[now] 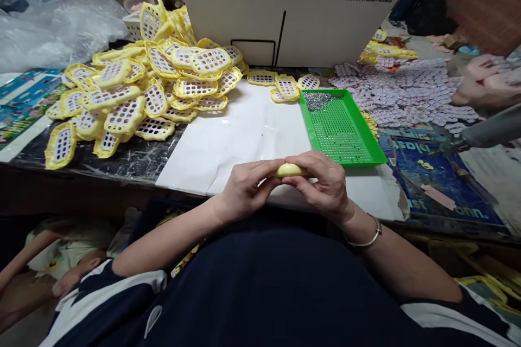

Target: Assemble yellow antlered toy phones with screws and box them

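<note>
Between my two hands, just over the front edge of the white sheet (240, 135), is a small yellow padded piece (290, 170). My left hand (250, 181) pinches its left end between thumb and fingers. At the other end, my right hand (323, 179) grips it the same way, fingers above and thumb below. Only the middle of the piece shows; its underside and ends are hidden. Right behind my right hand lies a green tray (366, 133) with small silvery bits (317, 101) gathered in its far left corner.
Yellow-rimmed pieces with perforated white plates (126, 114) are heaped at the left. A few similar pieces (286, 87) lie behind the tray. A big carton (280, 11) stands at the back. Many small white parts (391, 89) spread at the right. A person (69, 260) is low at the left.
</note>
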The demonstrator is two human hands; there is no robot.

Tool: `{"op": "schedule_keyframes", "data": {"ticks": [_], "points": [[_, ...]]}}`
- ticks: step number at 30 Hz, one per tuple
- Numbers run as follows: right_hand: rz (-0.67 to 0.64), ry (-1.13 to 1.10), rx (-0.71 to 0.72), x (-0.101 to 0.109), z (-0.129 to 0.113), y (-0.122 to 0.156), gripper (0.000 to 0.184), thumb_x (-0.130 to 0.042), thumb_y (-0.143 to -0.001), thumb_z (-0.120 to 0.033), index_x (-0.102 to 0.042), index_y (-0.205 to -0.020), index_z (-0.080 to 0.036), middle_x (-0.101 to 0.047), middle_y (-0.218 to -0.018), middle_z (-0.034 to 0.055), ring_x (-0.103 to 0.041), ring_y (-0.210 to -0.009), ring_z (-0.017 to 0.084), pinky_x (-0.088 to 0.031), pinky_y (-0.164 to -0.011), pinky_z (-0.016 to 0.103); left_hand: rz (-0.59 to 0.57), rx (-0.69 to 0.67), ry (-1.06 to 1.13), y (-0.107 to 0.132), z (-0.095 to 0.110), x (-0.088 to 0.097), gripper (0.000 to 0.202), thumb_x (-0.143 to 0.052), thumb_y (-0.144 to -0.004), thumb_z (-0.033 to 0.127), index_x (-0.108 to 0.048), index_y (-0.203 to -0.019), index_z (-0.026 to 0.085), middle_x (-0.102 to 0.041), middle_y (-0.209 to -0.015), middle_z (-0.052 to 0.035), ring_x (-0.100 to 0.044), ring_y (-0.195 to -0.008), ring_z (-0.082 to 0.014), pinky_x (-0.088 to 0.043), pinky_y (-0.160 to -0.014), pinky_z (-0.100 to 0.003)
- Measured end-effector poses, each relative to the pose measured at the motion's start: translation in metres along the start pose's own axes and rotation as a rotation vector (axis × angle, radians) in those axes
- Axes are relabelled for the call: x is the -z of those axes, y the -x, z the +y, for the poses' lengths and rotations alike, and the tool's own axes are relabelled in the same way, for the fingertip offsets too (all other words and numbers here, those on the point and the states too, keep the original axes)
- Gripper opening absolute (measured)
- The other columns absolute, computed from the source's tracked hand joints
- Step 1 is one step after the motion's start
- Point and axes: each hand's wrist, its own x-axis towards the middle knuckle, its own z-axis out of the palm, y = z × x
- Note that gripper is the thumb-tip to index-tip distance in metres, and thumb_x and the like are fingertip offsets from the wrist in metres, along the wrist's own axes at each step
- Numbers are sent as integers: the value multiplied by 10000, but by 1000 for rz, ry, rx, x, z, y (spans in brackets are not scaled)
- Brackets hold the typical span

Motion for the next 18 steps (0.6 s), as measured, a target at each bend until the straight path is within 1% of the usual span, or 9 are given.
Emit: {"op": "schedule_keyframes", "data": {"ticks": [3, 6, 8, 9, 11, 13, 15, 16, 18], "points": [[33, -50, -8, 0, 1, -1, 148, -633, -839, -312, -640, -933, -198, -695, -757, 38, -626, -680, 167, -507, -620, 305, 23, 5, 29, 0, -2, 1, 215, -637, -764, 185, -718, -963, 201, -749, -965, -93, -694, -839, -196, -526, -794, -306], [25, -92, 50, 3, -1, -3, 178, -646, -834, -307, -631, -961, -182, -698, -792, 55, -633, -719, 161, -525, -656, 309, -46, 58, 155, 5, -5, 9, 261, -659, -756, 173, -705, -1012, 199, -728, -1051, -104, -675, -955, -198, -501, -885, -314], [50, -109, 176, 5, -5, -4, 214, -653, -830, -335, -622, -973, -179, -701, -817, 57, -642, -771, 159, -539, -758, 347, -123, 172, 406, 10, -6, 14, 430, -710, -710, 184, -653, -1133, 238, -661, -1217, -85, -606, -1129, -214, -472, -956, -327], [65, -120, 244, 5, -7, -5, 217, -652, -830, -345, -620, -970, -181, -704, -829, 54, -646, -802, 156, -536, -813, 362, -158, 258, 583, 12, -7, 16, 514, -730, -690, 231, -614, -1191, 259, -621, -1281, -76, -565, -1193, -232, -473, -964, -342], [71, -144, 349, 1, -11, -4, 164, -625, -854, -337, -633, -929, -191, -710, -851, 41, -645, -862, 136, -524, -885, 345, -222, 476, 922, 13, -6, 15, 592, -720, -672, 390, -578, -1227, 242, -606, -1292, -92, -538, -1222, -287, -504, -930, -388], [25, -104, 425, -3, -14, -1, 89, -590, -879, -268, -661, -879, -215, -715, -920, 27, -630, -965, 122, -509, -924, 307, -251, 703, 1113, 11, -4, 10, 535, -667, -694, 463, -612, -1148, 186, -663, -1173, -117, -596, -1135, -309, -536, -875, -403], [-55, 6, 486, -2, -14, 6, 109, -587, -875, -262, -691, -905, -274, -699, -1032, 8, -583, -1099, 143, -476, -988, 340, -193, 879, 1175, 5, -2, 3, 366, -642, -743, 376, -636, -1038, 158, -699, -1056, -111, -659, -1004, -263, -557, -831, -355], [-76, 73, 449, 3, -13, 10, 116, -602, -861, -323, -699, -924, -328, -685, -1074, -8, -553, -1154, 168, -456, -1016, 383, -133, 940, 1191, 2, -1, 1, 280, -619, -776, 317, -637, -1001, 151, -709, -997, -101, -682, -923, -223, -568, -791, -311], [-82, 158, 224, 23, -8, 17, 198, -581, -818, -538, -700, -930, -426, -660, -1107, -26, -508, -1217, 227, -439, -1019, 464, -18, 1012, 1239, -6, -1, -1, 223, -537, -849, 271, -628, -993, 128, -706, -870, -87, -690, -750, -153, -570, -667, -224]]}}
